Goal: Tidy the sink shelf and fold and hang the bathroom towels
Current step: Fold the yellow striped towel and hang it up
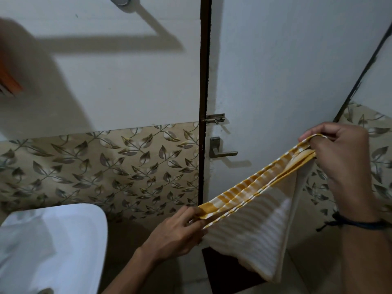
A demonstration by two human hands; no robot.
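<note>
A white towel with yellow-striped borders point(252, 228) hangs folded in several layers between my two hands, its top edge stretched on a slant. My left hand point(178, 232) pinches the lower left corner of that edge. My right hand point(339, 158) grips the upper right corner, held higher and in front of the white door. The towel's body drops below the edge to a loose bottom fold. A blurred orange and white cloth point(8, 81) shows at the left edge of the view.
A white sink basin point(53, 240) stands at the lower left below a leaf-patterned tile band point(101, 166). The white door point(275, 71) carries a bolt latch point(214, 118) and a lever handle point(222, 152). A metal fitting point(119, 0) sits on the wall at the top.
</note>
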